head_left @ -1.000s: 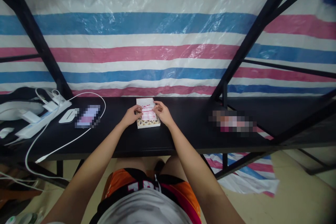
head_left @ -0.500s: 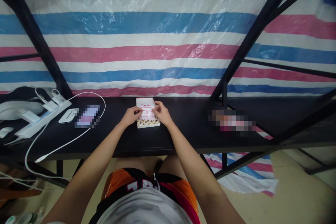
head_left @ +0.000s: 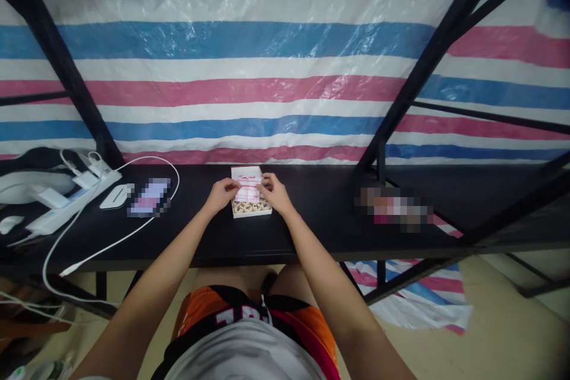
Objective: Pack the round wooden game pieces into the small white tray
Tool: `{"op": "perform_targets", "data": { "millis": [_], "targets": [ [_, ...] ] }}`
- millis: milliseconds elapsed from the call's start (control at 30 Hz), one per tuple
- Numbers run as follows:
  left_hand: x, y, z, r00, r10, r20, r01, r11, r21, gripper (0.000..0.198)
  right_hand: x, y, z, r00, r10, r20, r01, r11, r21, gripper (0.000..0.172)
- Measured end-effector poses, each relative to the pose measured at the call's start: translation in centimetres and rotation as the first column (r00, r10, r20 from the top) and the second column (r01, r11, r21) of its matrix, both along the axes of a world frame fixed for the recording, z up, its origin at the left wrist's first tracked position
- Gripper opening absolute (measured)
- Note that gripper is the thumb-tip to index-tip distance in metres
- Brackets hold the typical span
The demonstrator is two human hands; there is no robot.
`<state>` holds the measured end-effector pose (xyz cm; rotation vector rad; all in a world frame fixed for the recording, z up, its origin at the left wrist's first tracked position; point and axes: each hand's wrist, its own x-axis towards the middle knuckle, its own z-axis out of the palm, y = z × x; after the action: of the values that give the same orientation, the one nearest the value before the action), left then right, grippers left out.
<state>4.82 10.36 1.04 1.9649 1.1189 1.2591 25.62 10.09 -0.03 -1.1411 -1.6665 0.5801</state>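
A small white box (head_left: pixel 252 212) of round wooden game pieces (head_left: pixel 249 207) sits on the black table (head_left: pixel 222 231) in front of me. Over the pieces lies a folded white sheet with a red grid (head_left: pixel 247 192). My left hand (head_left: pixel 220 195) pinches the sheet's left edge, fingers curled. My right hand (head_left: pixel 275 193) pinches its right edge in the same way. The open lid (head_left: pixel 245 173) stands behind the sheet.
At the left lie a white power strip (head_left: pixel 66 205) with plugs and cables, a white mouse (head_left: pixel 114 195) and a blurred phone (head_left: pixel 149 197). A blurred object (head_left: pixel 394 206) rests at the right. Black frame bars and a striped tarp stand behind.
Both hands have drawn the grid sheet a little further back over the box, so more of the front row of pieces shows. The arms have hardly shifted.
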Motion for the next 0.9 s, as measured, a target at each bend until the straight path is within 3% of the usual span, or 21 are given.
{"op": "perform_targets", "data": {
  "millis": [167,300,467,667,733,900],
  "targets": [
    [0.3,-0.2,0.1,0.994,-0.076,0.076,0.078,0.997,-0.023,0.012,0.0,-0.6,0.4,0.999,0.033,0.042,-0.032,0.999,-0.022,0.045],
    [0.6,-0.5,0.2,0.988,-0.097,0.121,0.107,0.991,-0.084,0.015,-0.1,-0.9,0.6,0.992,0.127,0.029,-0.127,0.992,0.002,0.033],
    [0.7,-0.8,0.5,0.982,-0.104,0.157,0.120,0.988,-0.097,0.037,-0.2,-0.6,0.4,0.990,0.144,0.005,-0.144,0.989,-0.019,0.030],
    [0.8,-1.0,0.8,0.971,-0.132,0.197,0.162,0.977,-0.141,0.063,-0.4,-0.5,0.5,0.977,0.162,-0.138,-0.172,0.983,-0.063,0.038],
    [0.8,-1.0,0.7,0.972,-0.133,0.194,0.166,0.972,-0.167,0.059,-0.5,-0.6,0.7,0.951,0.197,-0.237,-0.215,0.975,-0.051,0.040],
    [0.9,-1.1,0.6,0.985,-0.109,0.130,0.133,0.971,-0.197,0.029,-0.3,-0.1,0.7,0.865,0.195,-0.462,-0.213,0.977,0.014,0.041]
  ]
}}
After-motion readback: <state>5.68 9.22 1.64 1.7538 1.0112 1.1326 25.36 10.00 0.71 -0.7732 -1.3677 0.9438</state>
